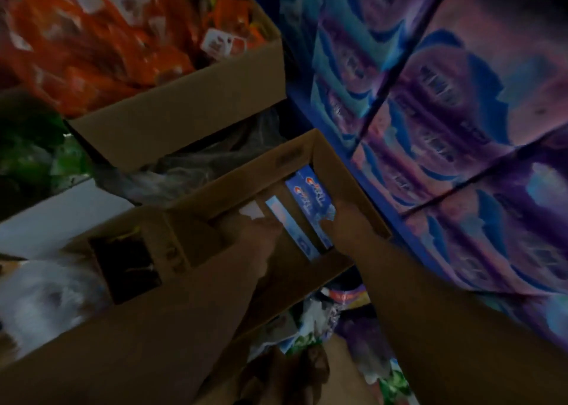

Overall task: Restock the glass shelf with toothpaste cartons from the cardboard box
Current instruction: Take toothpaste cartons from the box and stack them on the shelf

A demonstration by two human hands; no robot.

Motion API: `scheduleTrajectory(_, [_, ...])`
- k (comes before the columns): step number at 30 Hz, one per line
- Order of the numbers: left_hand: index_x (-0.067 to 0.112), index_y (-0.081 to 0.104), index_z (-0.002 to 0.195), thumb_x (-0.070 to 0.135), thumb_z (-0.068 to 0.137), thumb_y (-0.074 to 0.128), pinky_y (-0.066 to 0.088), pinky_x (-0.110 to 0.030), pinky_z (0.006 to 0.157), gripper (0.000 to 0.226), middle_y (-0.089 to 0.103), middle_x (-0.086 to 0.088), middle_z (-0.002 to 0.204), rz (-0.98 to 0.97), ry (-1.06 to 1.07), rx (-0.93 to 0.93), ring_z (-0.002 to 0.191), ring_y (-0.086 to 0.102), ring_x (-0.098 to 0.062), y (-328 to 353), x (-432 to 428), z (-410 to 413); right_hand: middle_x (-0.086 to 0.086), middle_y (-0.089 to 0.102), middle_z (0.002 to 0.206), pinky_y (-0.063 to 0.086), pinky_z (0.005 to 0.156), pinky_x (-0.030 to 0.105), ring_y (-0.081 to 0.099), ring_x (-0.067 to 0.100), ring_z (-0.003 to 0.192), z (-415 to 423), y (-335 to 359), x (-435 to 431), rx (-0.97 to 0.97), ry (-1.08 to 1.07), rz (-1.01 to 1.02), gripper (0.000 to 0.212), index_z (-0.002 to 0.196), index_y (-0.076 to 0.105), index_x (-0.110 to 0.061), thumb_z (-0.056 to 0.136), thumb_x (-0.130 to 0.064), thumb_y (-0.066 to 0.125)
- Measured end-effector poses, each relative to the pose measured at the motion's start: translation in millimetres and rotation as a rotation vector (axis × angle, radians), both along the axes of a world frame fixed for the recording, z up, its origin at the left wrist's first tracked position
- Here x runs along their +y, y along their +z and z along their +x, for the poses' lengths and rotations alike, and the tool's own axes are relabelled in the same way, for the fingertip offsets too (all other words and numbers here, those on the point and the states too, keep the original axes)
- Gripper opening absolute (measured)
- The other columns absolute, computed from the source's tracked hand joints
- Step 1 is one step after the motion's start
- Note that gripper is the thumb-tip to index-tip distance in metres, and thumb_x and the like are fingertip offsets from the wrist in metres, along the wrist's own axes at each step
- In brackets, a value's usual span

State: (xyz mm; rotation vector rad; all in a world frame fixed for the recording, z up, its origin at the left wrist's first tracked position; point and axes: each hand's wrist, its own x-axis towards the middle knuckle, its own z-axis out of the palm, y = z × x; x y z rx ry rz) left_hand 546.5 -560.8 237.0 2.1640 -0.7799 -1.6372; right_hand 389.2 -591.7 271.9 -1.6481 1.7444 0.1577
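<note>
Blue toothpaste cartons, logo unreadable, lie in the cardboard box.

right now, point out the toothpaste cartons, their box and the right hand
toothpaste cartons (308, 196): head view, printed face
box (276, 158): head view, far wall
right hand (342, 224): head view, back of hand

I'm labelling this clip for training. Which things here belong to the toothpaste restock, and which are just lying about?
In the job: cardboard box, toothpaste cartons inside it, left hand and right hand reaching in.
Lying about: box of orange packets, purple-and-blue packs stacked at right, grey plastic bag, green packaging at left.
</note>
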Motion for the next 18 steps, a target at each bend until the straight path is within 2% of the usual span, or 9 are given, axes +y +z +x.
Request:
scheduleTrajectory(1, [0.005, 0.042, 0.140, 0.018, 0.101, 0.042, 0.035, -0.024, 0.108, 0.042, 0.045, -0.015, 0.141, 0.060, 0.182, 0.070, 0.131, 0.043, -0.029, 1, 2, -5, 0.022, 0.046, 0.136, 0.040, 0.104, 0.044, 0.046, 0.037, 0.126, 2, -12, -5, 0.003, -0.018, 0.021, 0.041, 0.128, 0.045, -0.004, 0.095, -0.028, 0.051])
scheduleTrajectory(2, [0.005, 0.047, 0.136, 0.018, 0.099, 0.045, 0.038, -0.034, 0.109, 0.039, 0.051, -0.014, 0.135, 0.126, 0.284, 0.118, 0.126, 0.048, -0.029, -8, 1, -10, 0.021, 0.049, 0.133, 0.043, 0.102, 0.046, 0.049, 0.037, 0.122, 5, -22, -10, 0.013, -0.020, 0.018, 0.043, 0.128, 0.045, -0.005, 0.093, -0.029, 0.052])
scheduleTrajectory(4, [0.006, 0.054, 0.128, 0.018, 0.097, 0.051, 0.044, -0.040, 0.103, 0.034, 0.057, -0.013, 0.127, 0.160, 0.379, 0.154, 0.119, 0.054, -0.032, -23, -2, -19, 0.019, 0.047, 0.135, 0.042, 0.103, 0.044, 0.049, 0.033, 0.123, 7, -38, -18, 0.068, -0.009, 0.020, 0.052, 0.139, 0.038, -0.008, 0.094, -0.028, 0.052])
scheduleTrajectory(7, [0.007, 0.055, 0.129, 0.022, 0.092, 0.060, 0.045, -0.046, 0.102, 0.040, 0.060, -0.014, 0.126, 0.158, 0.407, 0.192, 0.114, 0.057, -0.033, -53, -9, -29, 0.017, 0.037, 0.142, 0.038, 0.103, 0.041, 0.044, 0.031, 0.127, 9, -55, -26, 0.198, 0.026, 0.073, 0.058, 0.145, 0.024, -0.009, 0.096, -0.025, 0.050])
scheduleTrajectory(10, [0.000, 0.055, 0.124, 0.027, 0.090, 0.063, 0.049, -0.039, 0.094, 0.044, 0.061, -0.014, 0.123, 0.119, 0.541, 0.214, 0.111, 0.059, -0.034, -73, -21, -47, 0.017, 0.034, 0.140, 0.042, 0.099, 0.041, 0.044, 0.032, 0.123, 11, -67, -30, 0.296, 0.079, 0.008, 0.053, 0.143, 0.027, -0.008, 0.096, -0.022, 0.047])
scheduleTrajectory(12, [-0.002, 0.054, 0.124, 0.029, 0.089, 0.066, 0.050, -0.039, 0.091, 0.048, 0.060, -0.017, 0.123, 0.102, 0.557, 0.186, 0.111, 0.058, -0.035, -84, -26, -57, 0.017, 0.034, 0.139, 0.043, 0.099, 0.042, 0.043, 0.032, 0.124, 12, -75, -31, 0.323, 0.134, 0.002, 0.052, 0.143, 0.028, -0.006, 0.097, -0.020, 0.046])
scheduleTrajectory(15, [-0.003, 0.046, 0.133, 0.025, 0.091, 0.063, 0.046, -0.041, 0.100, 0.053, 0.054, -0.022, 0.132, 0.122, 0.505, 0.104, 0.119, 0.053, -0.037, -88, -36, -59, 0.015, 0.034, 0.139, 0.042, 0.099, 0.046, 0.042, 0.032, 0.125, 17, -87, -34, 0.320, 0.107, 0.049, 0.051, 0.142, 0.030, -0.005, 0.098, -0.026, 0.046])
scheduleTrajectory(18, [-0.001, 0.036, 0.140, 0.024, 0.092, 0.061, 0.042, -0.043, 0.104, 0.060, 0.049, -0.022, 0.137, 0.193, 0.414, -0.005, 0.124, 0.049, -0.037, -98, -37, -49, 0.014, 0.030, 0.145, 0.033, 0.109, 0.043, 0.036, 0.029, 0.131, 23, -96, -33, 0.291, 0.137, 0.036, 0.052, 0.141, 0.034, -0.007, 0.096, -0.028, 0.051])
